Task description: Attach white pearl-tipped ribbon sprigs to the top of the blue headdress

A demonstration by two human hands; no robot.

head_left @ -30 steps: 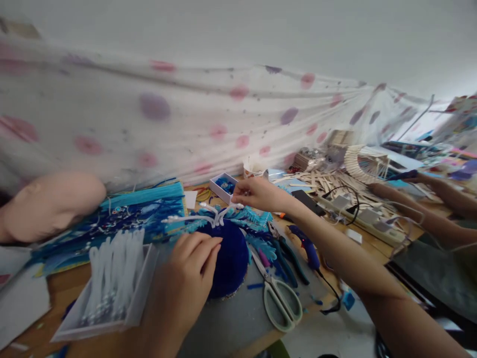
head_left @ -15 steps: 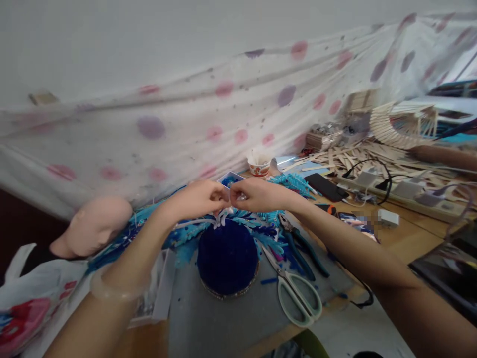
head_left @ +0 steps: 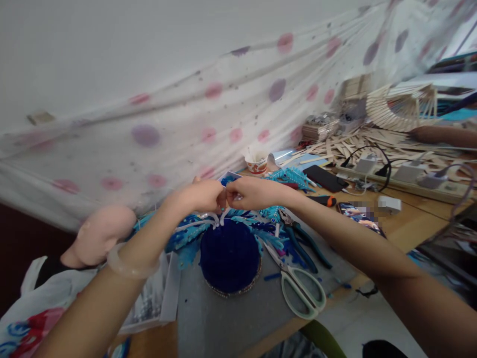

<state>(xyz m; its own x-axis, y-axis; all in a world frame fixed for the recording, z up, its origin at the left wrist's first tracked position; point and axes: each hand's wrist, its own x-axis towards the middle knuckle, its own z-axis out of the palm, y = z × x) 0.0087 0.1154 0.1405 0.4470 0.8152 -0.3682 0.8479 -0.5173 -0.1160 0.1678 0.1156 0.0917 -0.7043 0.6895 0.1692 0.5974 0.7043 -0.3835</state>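
Head view: left hand (head_left: pixel 204 195) and right hand (head_left: pixel 249 193) meet, fingers curled, grip unclear, above white stems (head_left: pixel 222 219) already standing at the blue hat's (head_left: pixel 230 258) far edge, on grey mat (head_left: pixel 208 323); what remains cannot be told.

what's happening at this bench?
A person has both bare hands up close together, the left hand and right hand nearly meeting just above white curved stems at the far edge of a round dark blue piece. What the fingertips pinch is too small to make out. The blue piece sits on a grey mat, with scissors and pliers lying to its right.
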